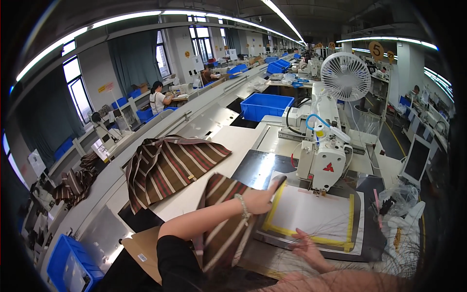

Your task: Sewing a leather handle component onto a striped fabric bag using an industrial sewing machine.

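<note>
My left hand (pixel 260 200), with a beaded bracelet at the wrist, reaches to the far left corner of a flat sewing template (pixel 316 214) edged in yellow tape. Its fingers are pressed together there around a small dark edge that I cannot make out. Under that forearm hangs a brown striped fabric piece (pixel 226 243), running down beside the template. Over the template's near edge is my right hand (pixel 311 249), fingers apart and holding nothing; hair strands partly cover it. The head of a white sewing machine (pixel 323 165) stands at the template's far side.
Another striped fabric piece (pixel 170 168) lies on the white table to the left. A blue bin (pixel 266 106) sits behind, another blue bin (pixel 73 265) at lower left. A white fan (pixel 346 77) rises by the machine. Clear plastic bags (pixel 401 194) and a screen (pixel 416 158) are at right.
</note>
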A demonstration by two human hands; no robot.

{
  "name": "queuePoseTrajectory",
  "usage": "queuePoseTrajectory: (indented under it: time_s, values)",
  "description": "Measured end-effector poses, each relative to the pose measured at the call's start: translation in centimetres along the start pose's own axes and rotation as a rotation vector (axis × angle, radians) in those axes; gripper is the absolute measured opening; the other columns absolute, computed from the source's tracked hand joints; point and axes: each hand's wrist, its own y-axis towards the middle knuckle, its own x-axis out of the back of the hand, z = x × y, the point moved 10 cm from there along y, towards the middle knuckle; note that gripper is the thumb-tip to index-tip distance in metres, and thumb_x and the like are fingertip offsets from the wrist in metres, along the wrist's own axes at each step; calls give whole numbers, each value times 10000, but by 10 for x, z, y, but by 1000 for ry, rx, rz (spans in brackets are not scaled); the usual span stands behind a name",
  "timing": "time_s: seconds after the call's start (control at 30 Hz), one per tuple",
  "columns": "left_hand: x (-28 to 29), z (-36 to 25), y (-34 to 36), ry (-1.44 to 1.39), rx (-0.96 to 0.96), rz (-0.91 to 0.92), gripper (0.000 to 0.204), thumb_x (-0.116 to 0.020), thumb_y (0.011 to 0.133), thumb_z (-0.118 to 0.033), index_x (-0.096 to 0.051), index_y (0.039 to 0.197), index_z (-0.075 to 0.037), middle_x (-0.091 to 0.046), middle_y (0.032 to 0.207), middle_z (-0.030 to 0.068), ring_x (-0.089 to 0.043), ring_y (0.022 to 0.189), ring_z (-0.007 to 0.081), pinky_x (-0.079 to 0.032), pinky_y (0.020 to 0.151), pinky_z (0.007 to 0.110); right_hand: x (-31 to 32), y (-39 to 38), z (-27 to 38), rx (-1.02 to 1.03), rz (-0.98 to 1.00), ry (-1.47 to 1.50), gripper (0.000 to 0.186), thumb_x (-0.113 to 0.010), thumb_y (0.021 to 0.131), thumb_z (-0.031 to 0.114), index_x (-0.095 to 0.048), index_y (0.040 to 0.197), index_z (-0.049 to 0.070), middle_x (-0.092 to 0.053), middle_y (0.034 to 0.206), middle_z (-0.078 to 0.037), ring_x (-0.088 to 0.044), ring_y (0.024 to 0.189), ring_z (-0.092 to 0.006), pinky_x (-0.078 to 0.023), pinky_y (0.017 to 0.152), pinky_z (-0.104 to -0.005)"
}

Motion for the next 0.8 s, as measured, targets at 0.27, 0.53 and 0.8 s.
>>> queuePoseTrajectory:
  time_s: [0.27,0.53,0.8]
  values:
    - [-97,-123,87,-697,-342,71,839,-456,834,-116,104,1454,-43,-560,1122,277,-595,940,341,-425,900,356,-1,-3,-62,-257,-268,754,556,-577,909,276,-295,1367,131,-427,1345,-75,-518,1107,-269,-418,940,-498]
    - [-164,-156,87,-1023,-494,333,824,-455,972,-349,151,1449,-60,-248,1459,182,-305,1323,228,-229,1090,316,80,-61,-41,-206,-439,592,485,-615,854,113,-403,1290,102,-551,1181,-99,-577,1043,-284,-484,845,-515]
    - [-151,-116,51,-85,-670,118,836,-631,833,-287,-114,1477,-154,-343,1376,254,-448,1178,357,-383,960,433,195,-152,-9,62,-879,323,729,-613,779,25,-237,1381,186,-471,1175,-86,-572,881,-225,-515,684,-389]
